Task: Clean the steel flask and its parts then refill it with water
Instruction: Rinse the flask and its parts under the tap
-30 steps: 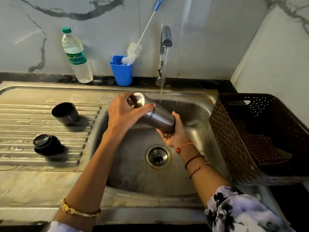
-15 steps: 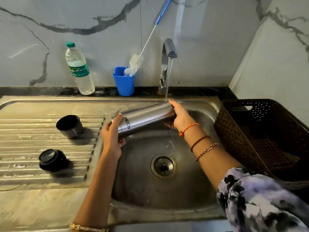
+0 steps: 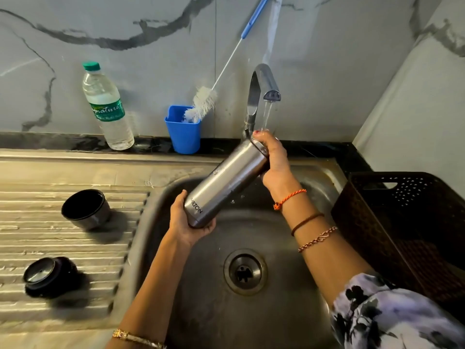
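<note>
While water runs from the tap [image 3: 266, 89] above the sink [image 3: 251, 311], the steel flask [image 3: 226, 182] is held tilted over the basin, its upper end raised toward the spout and its lower end down toward the person. Of the two hands, the left hand [image 3: 186, 222] cups and grips the lower end, fingers curled under it, and the right hand [image 3: 275, 162] wraps round the upper end just under the stream. Left of the sink, on the ribbed drainboard [image 3: 63, 248], a dark cup [image 3: 85, 209] lies on its side and a black lid [image 3: 49, 275] sits nearer the person. Behind the sink, along the wall, stand a plastic water bottle [image 3: 107, 107] and a blue holder [image 3: 183, 129] with a bottle brush [image 3: 203, 103] leaning in it. Right of the sink stands a dark basket [image 3: 407, 222].
</note>
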